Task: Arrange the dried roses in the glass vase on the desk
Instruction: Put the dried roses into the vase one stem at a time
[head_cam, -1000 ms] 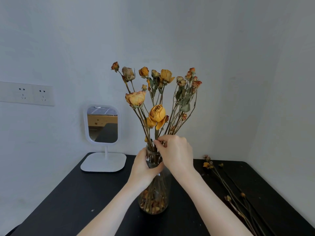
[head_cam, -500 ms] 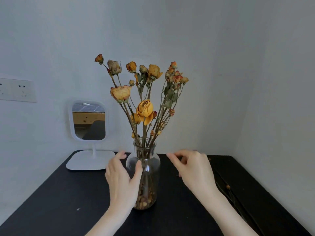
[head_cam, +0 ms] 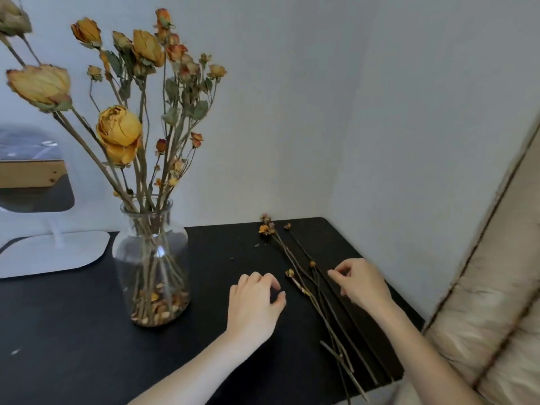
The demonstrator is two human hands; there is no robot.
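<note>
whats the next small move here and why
Probably pinch one of the loose dried stems with the right hand and lift it. They lie on the black desk right by that hand, both hands look empty, and the glass vase, left of the left hand, already holds the other roses.

No writing, label, brand, number or sign can be read anywhere in the frame.
</note>
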